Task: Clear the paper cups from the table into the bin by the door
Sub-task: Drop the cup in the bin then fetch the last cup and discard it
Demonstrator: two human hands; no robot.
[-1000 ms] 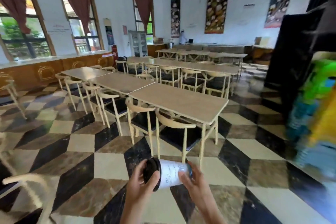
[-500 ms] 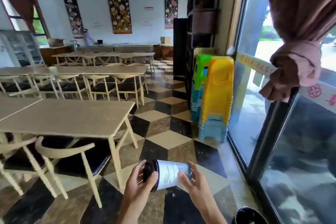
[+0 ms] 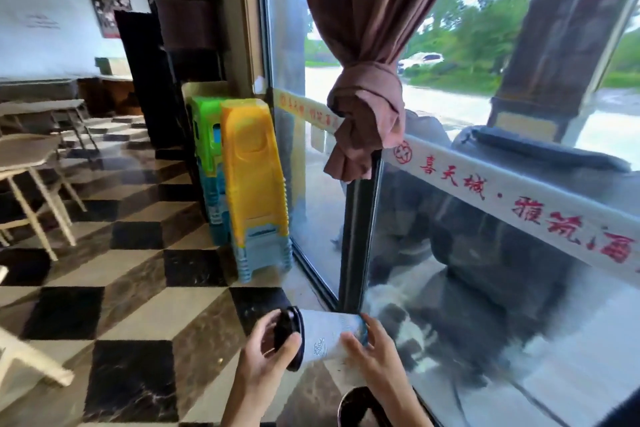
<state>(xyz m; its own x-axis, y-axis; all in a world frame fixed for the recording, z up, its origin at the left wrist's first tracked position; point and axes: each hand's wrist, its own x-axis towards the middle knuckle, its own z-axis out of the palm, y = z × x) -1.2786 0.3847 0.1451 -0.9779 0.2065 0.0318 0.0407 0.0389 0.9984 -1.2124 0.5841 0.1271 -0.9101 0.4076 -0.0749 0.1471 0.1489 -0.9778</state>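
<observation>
I hold a white paper cup [image 3: 325, 336] with a black lid sideways in front of me, low in the view. My left hand [image 3: 266, 354] grips the lid end. My right hand [image 3: 372, 347] holds the cup's bottom end. Below my right wrist, at the bottom edge of the view, shows the dark round rim of a bin [image 3: 349, 407], mostly cut off. It stands on the floor beside the glass door [image 3: 485, 253].
A stack of yellow, green and blue plastic stools [image 3: 252, 180] stands against the glass ahead. A knotted brown curtain [image 3: 367, 114] hangs at the door frame. Tables and chairs [image 3: 31, 177] fill the left. The floor is checkered tile.
The view has swung right, from the dining tables to the glass door. The stools and door are now close, and the bin shows below. Both hands keep holding the cup the same way.
</observation>
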